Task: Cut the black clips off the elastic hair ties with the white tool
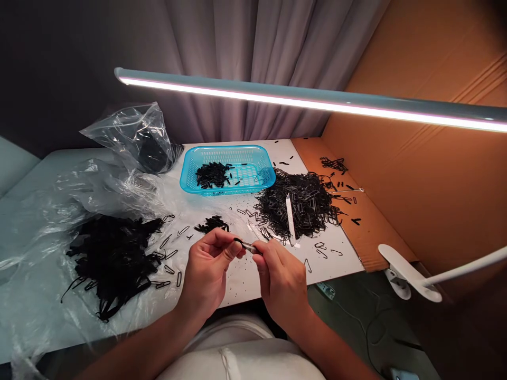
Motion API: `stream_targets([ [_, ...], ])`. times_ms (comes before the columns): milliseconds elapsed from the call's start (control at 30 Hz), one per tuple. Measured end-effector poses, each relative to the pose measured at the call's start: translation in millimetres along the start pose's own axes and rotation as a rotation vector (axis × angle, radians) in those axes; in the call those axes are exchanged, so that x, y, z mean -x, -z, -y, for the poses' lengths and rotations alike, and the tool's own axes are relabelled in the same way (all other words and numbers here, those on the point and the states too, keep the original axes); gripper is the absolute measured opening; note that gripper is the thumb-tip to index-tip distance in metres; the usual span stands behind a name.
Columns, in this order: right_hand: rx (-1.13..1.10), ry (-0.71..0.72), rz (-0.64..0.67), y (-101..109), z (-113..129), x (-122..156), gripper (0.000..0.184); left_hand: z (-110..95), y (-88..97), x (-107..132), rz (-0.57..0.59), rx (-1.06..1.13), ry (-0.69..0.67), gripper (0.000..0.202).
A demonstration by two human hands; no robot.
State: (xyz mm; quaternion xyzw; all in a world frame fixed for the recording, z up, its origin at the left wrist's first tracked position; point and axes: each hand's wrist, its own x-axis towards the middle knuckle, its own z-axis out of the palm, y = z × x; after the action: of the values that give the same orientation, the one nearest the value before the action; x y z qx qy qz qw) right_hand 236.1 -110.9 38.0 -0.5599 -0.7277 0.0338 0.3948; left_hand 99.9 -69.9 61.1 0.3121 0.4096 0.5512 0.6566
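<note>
My left hand (206, 270) pinches a small black piece (238, 240) between thumb and fingertips. In my right hand (283, 277) is a slim metal-tipped tool (249, 247), perhaps tweezers, its point meeting the black piece. My fingers hide most of both. Just beyond my left hand lies a small heap of short black pieces (213, 224). A large pile of thin black wire loops (309, 200) sits past my right hand, with a white strip (290, 216) on it. To the left is a mound of black strips (114, 258) on clear plastic, several loose loops (169, 253) beside it.
A blue plastic basket (186, 183) holding short black pieces stands at the back. Left of it is a clear bag (137, 132) with dark contents. A lit tube lamp (301, 97) crosses above the table; its white clamp (407, 277) grips the right side. Cardboard (428, 158) walls the right.
</note>
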Motion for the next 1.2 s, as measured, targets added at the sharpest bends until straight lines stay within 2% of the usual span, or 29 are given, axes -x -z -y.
stream_targets([
  [500,-0.013,0.006,0.021,3.0,3.0,-4.4,0.016,3.2,6.3,0.9,0.045,-0.061,-0.112,0.012],
  [1200,-0.026,0.0,0.052,7.3,7.1,-8.0,0.016,-0.9,8.4,1.8,0.056,-0.114,-0.105,0.01],
])
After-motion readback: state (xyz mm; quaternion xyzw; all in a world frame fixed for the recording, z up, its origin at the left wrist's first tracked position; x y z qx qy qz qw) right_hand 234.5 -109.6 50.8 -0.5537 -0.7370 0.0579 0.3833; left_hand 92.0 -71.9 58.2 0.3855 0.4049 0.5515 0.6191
